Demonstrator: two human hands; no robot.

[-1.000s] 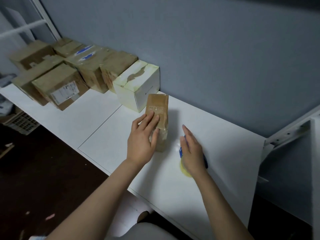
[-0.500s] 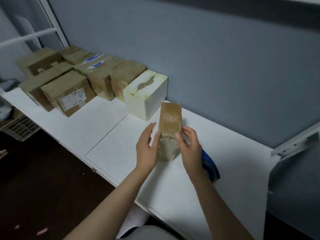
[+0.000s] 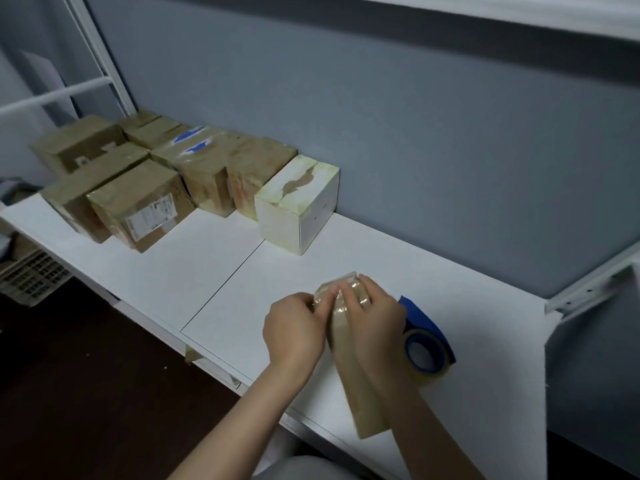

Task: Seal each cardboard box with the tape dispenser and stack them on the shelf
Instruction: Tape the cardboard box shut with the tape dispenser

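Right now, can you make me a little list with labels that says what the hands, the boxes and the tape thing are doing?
left hand: pinches the far end of the small box
right hand: fingers curled over that same end
small box: slim, brown, tipped toward the person, shiny tape on its far end
tape dispenser: blue, on the white surface by the right hand, not held
other boxes: white box beside a group of brown boxes along the wall

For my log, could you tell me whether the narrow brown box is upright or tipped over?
Tipped over: the brown box lies lengthwise toward the person, left hand and right hand holding its far end.
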